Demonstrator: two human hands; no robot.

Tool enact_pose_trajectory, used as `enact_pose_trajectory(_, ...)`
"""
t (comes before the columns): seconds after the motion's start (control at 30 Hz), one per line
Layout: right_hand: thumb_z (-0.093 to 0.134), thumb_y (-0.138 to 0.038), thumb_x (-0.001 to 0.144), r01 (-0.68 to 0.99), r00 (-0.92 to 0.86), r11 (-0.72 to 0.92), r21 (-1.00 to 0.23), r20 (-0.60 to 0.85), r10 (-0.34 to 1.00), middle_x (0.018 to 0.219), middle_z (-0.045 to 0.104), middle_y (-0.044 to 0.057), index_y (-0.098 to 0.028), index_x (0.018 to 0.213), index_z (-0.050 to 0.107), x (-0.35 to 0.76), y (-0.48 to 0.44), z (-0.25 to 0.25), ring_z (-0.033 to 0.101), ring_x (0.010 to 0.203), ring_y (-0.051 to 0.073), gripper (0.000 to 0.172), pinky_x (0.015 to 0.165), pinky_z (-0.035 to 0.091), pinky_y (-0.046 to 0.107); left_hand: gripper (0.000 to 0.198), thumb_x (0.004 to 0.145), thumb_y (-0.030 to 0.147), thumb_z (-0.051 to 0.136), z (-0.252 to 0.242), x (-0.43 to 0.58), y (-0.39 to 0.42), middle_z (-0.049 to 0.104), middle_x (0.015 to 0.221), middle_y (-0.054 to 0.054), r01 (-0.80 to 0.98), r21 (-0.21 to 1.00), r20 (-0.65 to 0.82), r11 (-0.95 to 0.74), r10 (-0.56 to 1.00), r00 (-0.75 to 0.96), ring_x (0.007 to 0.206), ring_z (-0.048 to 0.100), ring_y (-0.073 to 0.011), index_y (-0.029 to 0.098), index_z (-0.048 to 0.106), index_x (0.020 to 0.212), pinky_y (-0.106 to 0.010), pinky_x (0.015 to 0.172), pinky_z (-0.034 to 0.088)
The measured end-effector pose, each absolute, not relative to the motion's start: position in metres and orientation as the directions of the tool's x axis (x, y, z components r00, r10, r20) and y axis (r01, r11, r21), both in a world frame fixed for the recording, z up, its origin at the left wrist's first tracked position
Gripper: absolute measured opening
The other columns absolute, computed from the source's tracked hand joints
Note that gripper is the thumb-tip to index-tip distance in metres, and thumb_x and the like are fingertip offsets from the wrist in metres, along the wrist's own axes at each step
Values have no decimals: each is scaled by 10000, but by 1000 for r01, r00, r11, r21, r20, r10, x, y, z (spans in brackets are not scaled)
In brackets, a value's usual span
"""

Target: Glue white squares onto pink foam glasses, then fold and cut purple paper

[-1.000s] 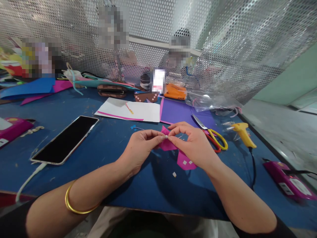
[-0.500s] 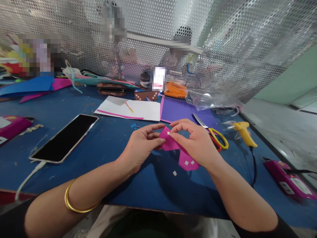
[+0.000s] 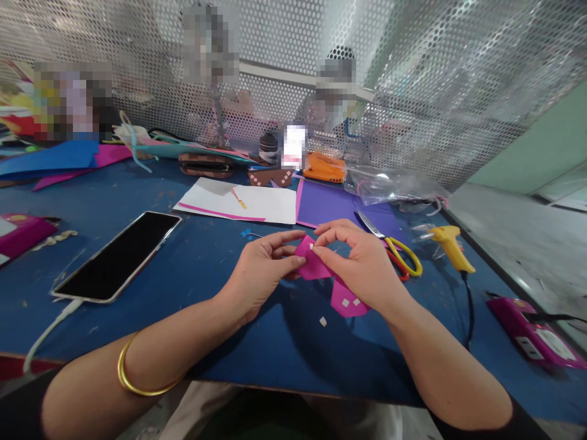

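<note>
A pink paper cutout (image 3: pixel 345 293), shaped like eyeglasses, is held above the table, with two white squares on its lower right lobe. My left hand (image 3: pixel 266 263) pinches its left end between thumb and fingers. My right hand (image 3: pixel 355 253) has thumb and index finger closed at a small white paper square (image 3: pixel 312 246) against the upper left lobe; this hand covers the cutout's middle. Another white square (image 3: pixel 323 321) lies loose on the blue table (image 3: pixel 257 360), below the cutout.
Scissors (image 3: pixel 403 260) and a yellow glue gun (image 3: pixel 447 241) lie to the right, near a purple power strip (image 3: pixel 534 333). A phone (image 3: pixel 121 256) with a cable is on the left. Behind are white paper (image 3: pixel 270 201), purple card (image 3: pixel 334 201) and brown paper glasses (image 3: pixel 270 177).
Both hands and the pink cutout stay almost where they were. My right fingertips remain at the white square on the upper left lobe; the view has shifted very slightly.
</note>
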State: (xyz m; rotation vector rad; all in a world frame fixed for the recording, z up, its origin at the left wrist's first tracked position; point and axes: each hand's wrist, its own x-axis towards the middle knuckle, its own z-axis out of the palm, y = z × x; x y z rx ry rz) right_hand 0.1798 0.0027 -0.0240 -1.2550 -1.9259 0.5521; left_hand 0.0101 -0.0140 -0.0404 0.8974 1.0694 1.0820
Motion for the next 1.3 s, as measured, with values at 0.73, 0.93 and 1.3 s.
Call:
enact_pose_trajectory(0.73,638,-168,822,604,-245,455,-654,391,887,956,647,22,-219,752,656,177,1,-24,634,975,195,88,880,468,372,446,679,120,764,-37,11,-16,716,747,11,-248,935,-231,255,965,122,626,608,-92,164,713,1120,-225,619,497)
enact_pose_trajectory(0.93,648,-162,806,618,-223,435,-655,384,896,935,651,17,-223,727,646,176,0,-24,626,960,202,100,886,453,384,449,687,107,755,-38,11,-16,712,739,14,-241,937,-229,254,965,126,612,599,-87,158,707,1130,-219,611,493)
enact_pose_trajectory(1.3,666,-160,800,624,-204,413,-663,372,905,934,659,-1,-228,785,640,178,0,-24,627,900,182,74,838,454,358,462,691,130,766,-37,11,-17,728,769,-6,-231,940,-228,253,965,131,643,620,-99,158,702,1148,-224,629,502)
